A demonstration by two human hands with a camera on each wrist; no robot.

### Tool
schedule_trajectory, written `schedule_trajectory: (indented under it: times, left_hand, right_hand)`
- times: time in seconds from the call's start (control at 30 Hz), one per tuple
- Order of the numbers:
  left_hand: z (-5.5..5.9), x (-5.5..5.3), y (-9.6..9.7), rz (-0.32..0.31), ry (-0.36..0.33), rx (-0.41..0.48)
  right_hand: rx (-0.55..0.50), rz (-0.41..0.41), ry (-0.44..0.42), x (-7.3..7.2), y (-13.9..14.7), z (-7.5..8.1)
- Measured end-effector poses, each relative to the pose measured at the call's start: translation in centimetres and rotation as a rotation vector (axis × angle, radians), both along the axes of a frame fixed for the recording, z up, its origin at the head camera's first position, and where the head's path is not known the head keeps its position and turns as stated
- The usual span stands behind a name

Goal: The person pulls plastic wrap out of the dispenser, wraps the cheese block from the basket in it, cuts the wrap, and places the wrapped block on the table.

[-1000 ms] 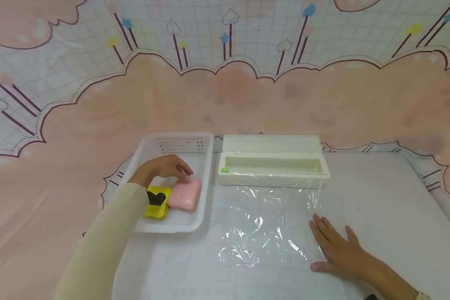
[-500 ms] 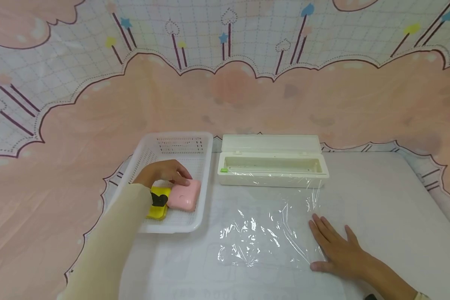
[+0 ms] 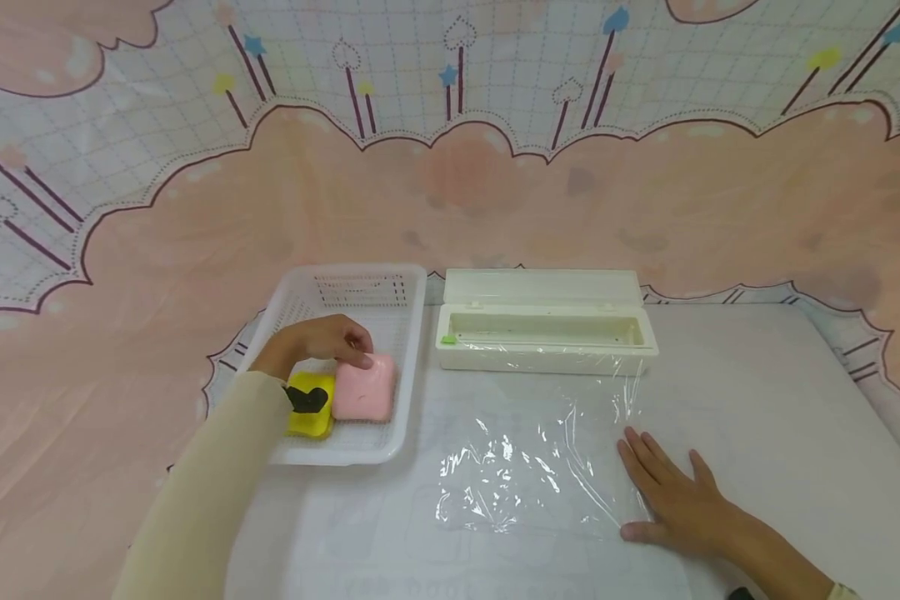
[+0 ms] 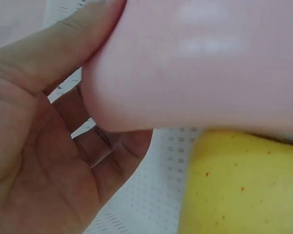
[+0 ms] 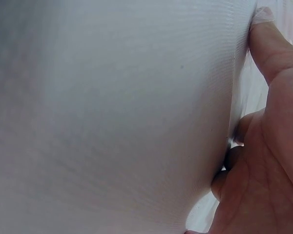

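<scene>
My left hand (image 3: 318, 340) grips the far left corner of a smooth pink rounded-square block (image 3: 365, 392), its exact kind unclear. In the left wrist view, the thumb lies along one face of the pink block (image 4: 195, 68) and the fingers curl behind it. Beside it in the white basket (image 3: 345, 457) is a yellow rounded block (image 3: 317, 423) with a black heart-like patch. My right hand (image 3: 675, 504) lies flat, fingers spread, at the right edge of a sheet of clear cling film (image 3: 525, 467) on the table.
Behind the film stands a white cling film dispenser box (image 3: 547, 360) with its lid (image 3: 543, 287) raised and a small green piece (image 3: 448, 339) at its left end. The film runs from its front. A white cloth (image 3: 757, 383) covers the table; a patterned curtain (image 3: 495, 200) hangs behind.
My left hand has come down onto the pink block, taken hold of it and tilted it slightly, shifting it a little left. The right hand stays in place.
</scene>
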State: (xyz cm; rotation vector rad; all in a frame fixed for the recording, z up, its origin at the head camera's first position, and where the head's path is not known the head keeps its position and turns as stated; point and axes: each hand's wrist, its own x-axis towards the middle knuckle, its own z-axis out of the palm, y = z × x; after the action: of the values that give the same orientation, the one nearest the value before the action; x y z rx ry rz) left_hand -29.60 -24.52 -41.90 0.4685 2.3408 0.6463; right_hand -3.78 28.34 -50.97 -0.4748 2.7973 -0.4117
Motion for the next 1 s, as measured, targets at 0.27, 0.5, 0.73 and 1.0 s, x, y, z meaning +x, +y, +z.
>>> schedule_trajectory:
  times: [0.27,0.5,0.73,1.0]
  left_hand:
    - [2.3,1.9,-1.0,0.071,0.054,0.186]
    - [5.1,5.6,-0.8,0.216,0.093,0.2]
    - [6.1,9.9,1.6,0.373,0.167,0.35]
    - [4.6,14.5,8.5,0.451,0.189,0.543]
  right_hand:
    - [0.002,0.001,0.002,0.0,-0.1,0.2]
    - [0.012,-0.005,-0.007,0.0,-0.2,0.1]
    - [0.016,-0.006,-0.01,0.1,-0.3,0.0]
    - [0.009,-0.005,-0.008,0.0,-0.2,-0.2]
